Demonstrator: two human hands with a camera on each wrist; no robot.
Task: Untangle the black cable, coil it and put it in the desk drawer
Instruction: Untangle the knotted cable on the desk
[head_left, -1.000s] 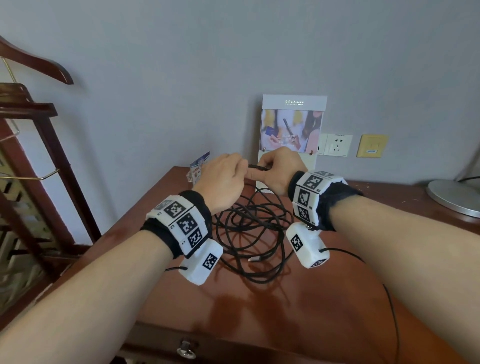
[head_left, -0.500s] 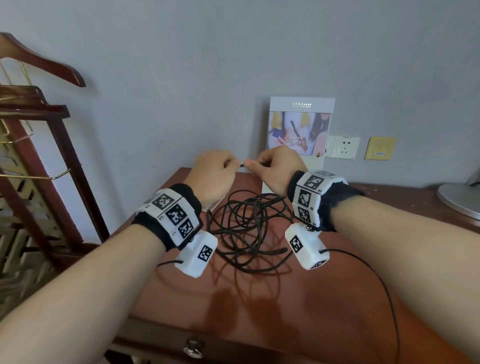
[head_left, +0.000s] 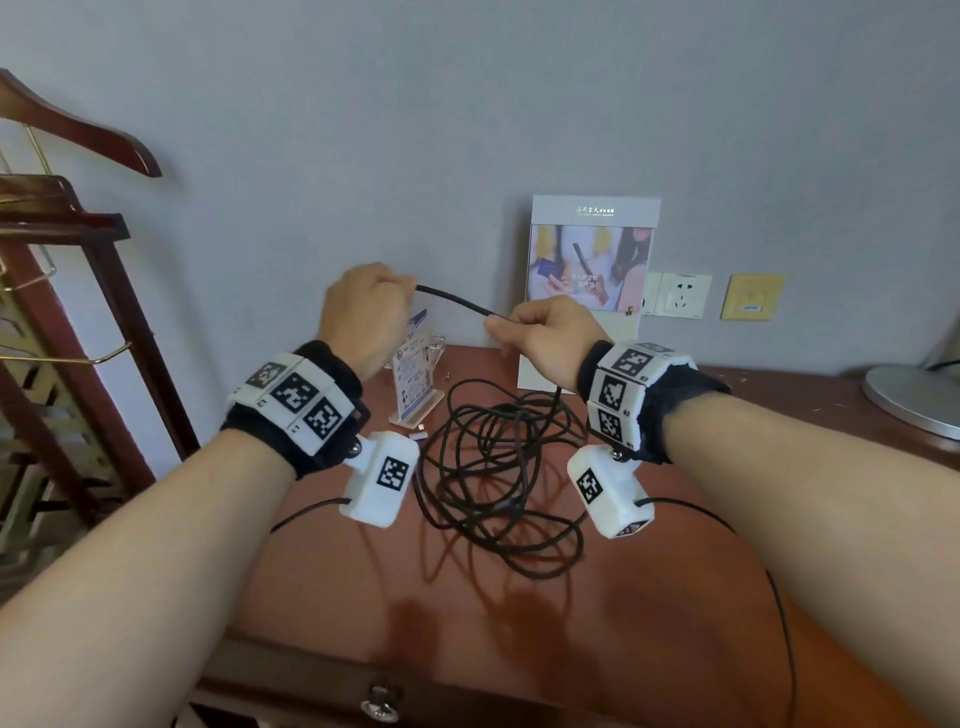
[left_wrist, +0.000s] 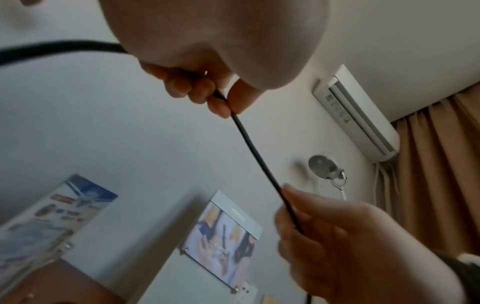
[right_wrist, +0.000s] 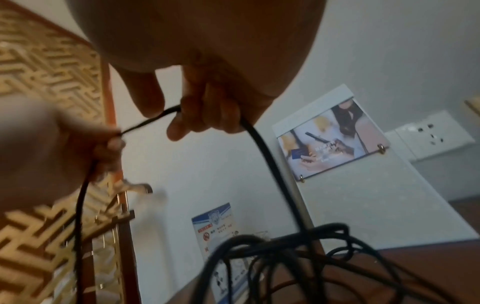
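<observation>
My left hand (head_left: 363, 312) and right hand (head_left: 550, 338) each pinch the thin black cable (head_left: 452, 300), stretching a span at 12 o'clock to free the tangle.

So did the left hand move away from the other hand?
Yes. The left hand has gone up and to the left, away from the standing picture card, stretching the black cable out from the right hand.

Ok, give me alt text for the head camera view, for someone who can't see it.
Two raised hands stretch a short length of thin black cable between them, the left hand pinching one point and the right hand another. Below, the rest lies in a tangled heap on a reddish-brown wooden desk, whose front drawer with a metal knob looks closed.
</observation>
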